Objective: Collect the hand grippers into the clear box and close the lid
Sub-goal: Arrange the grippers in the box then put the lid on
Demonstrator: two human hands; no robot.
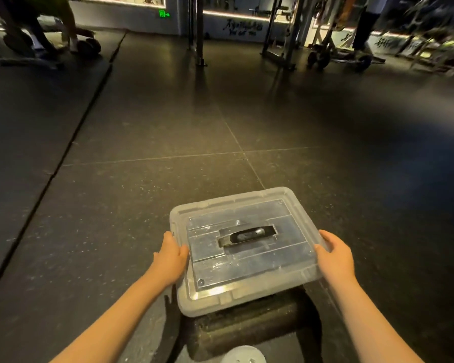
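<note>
Left grip (172,258) and right grip (334,255) clasp opposite edges of the lid (247,271), thumbs on top, probably to press it shut evenly.

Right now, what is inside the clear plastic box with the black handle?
The clear plastic box is covered by its clear lid, and the left hand and right hand hold its sides. Glare on the lid hides the inside; the contents cannot be made out.
</note>
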